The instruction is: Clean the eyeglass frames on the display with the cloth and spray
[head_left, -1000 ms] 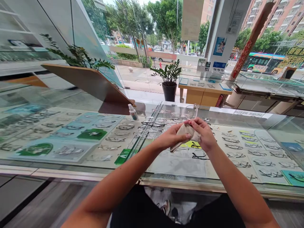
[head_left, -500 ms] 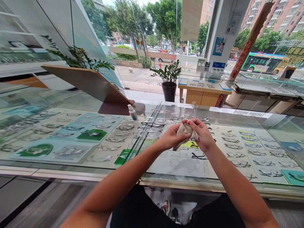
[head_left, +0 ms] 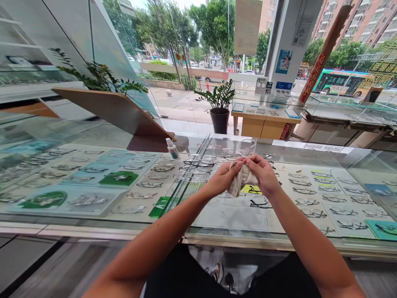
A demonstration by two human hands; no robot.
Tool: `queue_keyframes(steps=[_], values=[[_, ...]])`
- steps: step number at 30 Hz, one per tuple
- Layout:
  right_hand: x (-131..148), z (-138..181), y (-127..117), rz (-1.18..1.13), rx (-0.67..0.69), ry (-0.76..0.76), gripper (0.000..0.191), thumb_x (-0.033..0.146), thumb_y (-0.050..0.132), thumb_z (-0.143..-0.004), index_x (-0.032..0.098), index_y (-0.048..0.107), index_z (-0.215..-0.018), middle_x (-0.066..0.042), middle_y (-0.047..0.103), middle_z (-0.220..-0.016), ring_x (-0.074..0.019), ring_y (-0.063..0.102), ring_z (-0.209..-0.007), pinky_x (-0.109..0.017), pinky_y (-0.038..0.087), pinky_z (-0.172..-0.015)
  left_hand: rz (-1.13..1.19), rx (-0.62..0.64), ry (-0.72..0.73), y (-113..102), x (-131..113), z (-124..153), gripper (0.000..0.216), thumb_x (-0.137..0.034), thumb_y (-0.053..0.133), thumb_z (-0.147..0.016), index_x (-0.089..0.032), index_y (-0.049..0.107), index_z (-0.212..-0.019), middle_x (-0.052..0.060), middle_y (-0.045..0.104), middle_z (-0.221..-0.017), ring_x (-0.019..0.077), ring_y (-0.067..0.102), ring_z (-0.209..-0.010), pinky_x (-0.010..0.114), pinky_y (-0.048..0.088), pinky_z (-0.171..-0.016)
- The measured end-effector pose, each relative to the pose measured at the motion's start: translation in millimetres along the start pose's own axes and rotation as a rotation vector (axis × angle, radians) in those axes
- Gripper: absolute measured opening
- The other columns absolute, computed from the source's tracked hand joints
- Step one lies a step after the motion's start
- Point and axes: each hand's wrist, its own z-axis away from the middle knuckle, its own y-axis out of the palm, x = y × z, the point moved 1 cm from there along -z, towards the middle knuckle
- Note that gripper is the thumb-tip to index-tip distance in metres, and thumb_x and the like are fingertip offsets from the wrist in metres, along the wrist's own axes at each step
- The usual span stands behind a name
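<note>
A crumpled beige cloth (head_left: 239, 180) is held between my two hands above the glass counter (head_left: 228, 215). My left hand (head_left: 222, 178) grips its left side, thumb on top. My right hand (head_left: 263, 174) pinches its upper right part, close to the left fingertips. Whether the cloth wraps something, such as a pair of glasses, I cannot make out. Left of my hands, several eyeglasses (head_left: 198, 160) sit on the counter. A small white spray bottle (head_left: 172, 149) stands upright beyond them.
Inside the case lie rows of eyeglasses (head_left: 305, 191), some on green trays (head_left: 119, 178). A tilted wooden board (head_left: 111, 109) rises at the back left. Beyond the counter stand a potted plant (head_left: 220, 120) and a wooden display table (head_left: 266, 126).
The cloth has been turned and refolded in my fingers, and now hangs lower below them. My left thumb has moved up toward my right fingers. The view has shifted slightly.
</note>
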Motion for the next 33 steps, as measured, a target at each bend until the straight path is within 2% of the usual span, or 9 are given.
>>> queue_keyframes(steps=[2,4,8,11,13,21,25,33], values=[[6.1,0.6,-2.7,0.022,-0.015,0.0,0.041,0.052,0.097,-0.062,0.024,0.07,-0.074,-0.002,0.08,-0.091,-0.0182,0.07,-0.085,-0.033,0.056,-0.084,-0.01,0.067,-0.049,-1.0,-0.4,-0.3,0.072,-0.087,0.055,-0.085,-0.017,0.056,-0.068,-0.001,0.051,-0.062,0.0122,0.043,-0.059,0.026,0.039,-0.056],[14.9,0.8,-7.3,0.058,-0.042,-0.025,0.037,0.051,0.093,-0.067,0.024,0.069,-0.073,-0.001,0.079,-0.088,-0.0168,0.066,-0.08,-0.032,0.053,-0.078,-0.021,0.062,-0.074,-2.4,0.7,-1.3,0.073,-0.089,0.054,-0.084,-0.017,0.057,-0.07,-0.001,0.052,-0.063,0.0126,0.043,-0.06,0.026,0.039,-0.058],[33.6,0.1,-19.5,0.172,-0.05,-0.03,0.03,0.047,0.088,-0.071,0.023,0.069,-0.069,-0.001,0.076,-0.081,-0.0146,0.059,-0.078,-0.029,0.046,-0.075,0.011,-0.097,-0.163,-8.1,5.5,-4.9,0.081,-0.097,0.057,-0.072,-0.016,0.058,-0.07,0.0,0.055,-0.065,0.013,0.046,-0.062,0.026,0.04,-0.059],[40.2,0.1,-24.5,0.267,0.043,0.067,0.028,0.045,0.084,-0.072,0.022,0.071,-0.069,-0.003,0.076,-0.079,-0.0148,0.056,-0.076,-0.031,0.043,-0.075,0.05,-0.195,-0.202,-13.9,7.0,-7.0,0.083,-0.098,0.061,-0.066,-0.016,0.061,-0.071,0.001,0.058,-0.066,0.0138,0.049,-0.063,0.026,0.04,-0.059],[40.5,0.6,-24.5,0.3,0.089,0.101,0.027,0.045,0.083,-0.074,0.021,0.071,-0.07,-0.004,0.075,-0.078,-0.0153,0.056,-0.075,-0.032,0.043,-0.075,0.097,-0.215,-0.21,-16.9,7.4,-7.6,0.081,-0.097,0.066,-0.063,-0.016,0.063,-0.072,0.001,0.06,-0.067,0.0145,0.052,-0.064,0.026,0.042,-0.06],[35.9,2.5,-21.2,0.325,0.099,0.131,0.023,0.042,0.079,-0.076,0.021,0.071,-0.072,-0.004,0.076,-0.078,-0.0167,0.06,-0.076,-0.032,0.041,-0.072,0.216,-0.166,-0.222,-19.4,11.7,-6.5,0.075,-0.09,0.072,-0.068,-0.016,0.068,-0.076,0.002,0.067,-0.067,0.0177,0.064,-0.068,0.026,0.05,-0.063],[37.2,3.3,-20.7,0.333,0.149,0.178,0.024,0.041,0.08,-0.074,0.022,0.067,-0.068,-0.004,0.076,-0.075,-0.0164,0.058,-0.074,-0.033,0.04,-0.072,0.212,-0.143,-0.214,-19.0,7.4,-5.7,0.075,-0.09,0.072,-0.068,-0.015,0.068,-0.077,0.003,0.068,-0.067,0.0172,0.065,-0.066,0.026,0.052,-0.063],[27.8,1.7,-19.4,0.416,0.228,0.222,0.027,0.044,0.081,-0.074,0.021,0.07,-0.069,-0.004,0.075,-0.074,-0.0157,0.058,-0.072,-0.033,0.04,-0.074,0.219,0.024,-0.214,-12.0,-2.5,-1.1,0.072,-0.085,0.071,-0.075,-0.013,0.069,-0.081,0.005,0.071,-0.07,0.0153,0.066,-0.065,0.025,0.056,-0.063]])
